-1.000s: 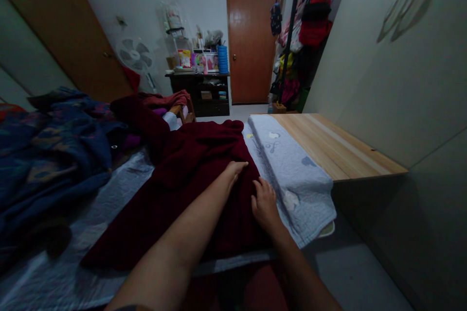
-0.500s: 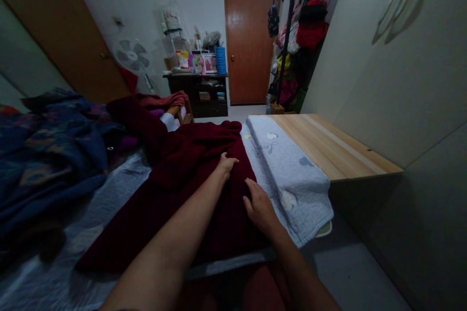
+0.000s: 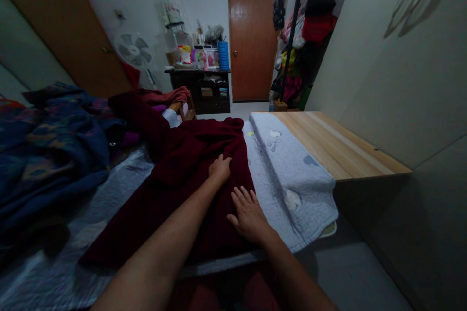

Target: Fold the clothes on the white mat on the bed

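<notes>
A dark red garment [image 3: 182, 204] lies spread over a light blue quilted cover [image 3: 270, 175], with folds bunched towards its far left. On the middle of the garment rests my left hand [image 3: 220, 170], its fingers partly bent and apart, nothing visible in its grasp. Nearer to me and to the right, my right hand [image 3: 248, 214] lies flat on the garment by its right edge, fingers spread, holding nothing.
A heap of blue patterned cloth [image 3: 54, 141] is on the left. To the right are a wooden board [image 3: 324, 141] and a pale cabinet [image 3: 401, 77]. Farther back stand a fan [image 3: 134, 50], a dark shelf [image 3: 199, 90] and a door [image 3: 253, 34].
My left hand has shifted slightly left on the garment. My right hand has moved left and towards me, from the garment's right edge onto the cloth, its fingers now spread flat.
</notes>
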{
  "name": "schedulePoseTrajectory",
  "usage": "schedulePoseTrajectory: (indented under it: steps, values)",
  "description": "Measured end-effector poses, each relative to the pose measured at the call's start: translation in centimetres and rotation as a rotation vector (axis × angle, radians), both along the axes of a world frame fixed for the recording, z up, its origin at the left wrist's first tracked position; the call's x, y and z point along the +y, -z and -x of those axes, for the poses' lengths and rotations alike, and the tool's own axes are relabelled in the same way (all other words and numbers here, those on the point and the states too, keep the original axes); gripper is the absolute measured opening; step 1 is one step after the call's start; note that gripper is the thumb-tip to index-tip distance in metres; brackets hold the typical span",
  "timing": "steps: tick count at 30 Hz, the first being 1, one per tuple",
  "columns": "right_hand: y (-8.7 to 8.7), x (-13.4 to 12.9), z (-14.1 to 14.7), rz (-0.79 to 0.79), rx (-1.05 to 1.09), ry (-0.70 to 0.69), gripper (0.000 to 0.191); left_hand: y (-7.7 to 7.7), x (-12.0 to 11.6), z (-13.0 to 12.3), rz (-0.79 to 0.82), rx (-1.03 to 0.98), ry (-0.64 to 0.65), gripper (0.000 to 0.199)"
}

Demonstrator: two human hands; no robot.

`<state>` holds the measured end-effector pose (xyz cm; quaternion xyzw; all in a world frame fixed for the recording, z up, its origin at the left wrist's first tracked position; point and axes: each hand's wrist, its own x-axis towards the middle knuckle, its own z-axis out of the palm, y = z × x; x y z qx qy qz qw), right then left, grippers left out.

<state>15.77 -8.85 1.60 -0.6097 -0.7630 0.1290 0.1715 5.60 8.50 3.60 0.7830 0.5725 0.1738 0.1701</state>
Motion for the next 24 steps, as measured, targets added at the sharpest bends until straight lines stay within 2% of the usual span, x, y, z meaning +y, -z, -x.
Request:
schedulePoseTrajectory:
  steps: [2, 3, 5, 7, 9, 11, 14, 20, 24]
  values:
    - [0.1, 0.1, -0.1, 0.007, -0.006, -0.01, 0.067, -0.7, -0.4, -0.5, -0.152, 0.044, -0.005, 0.039]
    - [0.1, 0.1, -0.2, 0.009, -0.007, -0.013, 0.068, -1.0, -0.6, -0.8, -0.236, 0.058, 0.038, 0.038]
    - [0.0, 0.1, -0.3, 0.008, -0.005, -0.019, 0.068, -1.1, -0.9, -1.2, -0.315, 0.063, 0.244, 0.039]
    - [-0.1, 0.0, -0.3, 0.002, 0.001, -0.021, 0.068, -0.5, -1.1, -1.5, -0.224, 0.047, 0.496, 0.039]
    - [-0.1, -0.1, -0.3, -0.004, 0.006, -0.024, 0.068, 0.4, -1.1, -1.7, -0.087, 0.043, 0.612, 0.04]
    - [-0.1, -0.3, -0.5, -0.01, 0.007, -0.036, 0.068, 1.3, -1.3, -1.7, -0.009, 0.052, 0.597, 0.045]
    - [0.0, -0.9, -0.8, -0.009, 0.005, -0.06, 0.067, 2.0, -1.6, -1.7, -0.004, 0.082, 0.556, 0.051]
    - [-0.1, -2.6, -1.8, 0.002, 0.03, -0.062, 0.06, 1.9, -2.9, -1.5, -0.026, 0.125, 0.503, 0.054]
    - [0.6, -3.6, -2.8, -0.07, 0.106, -0.058, 0.052, 1.5, -4.5, 0.0, 0.02, 0.163, 0.547, 0.057]
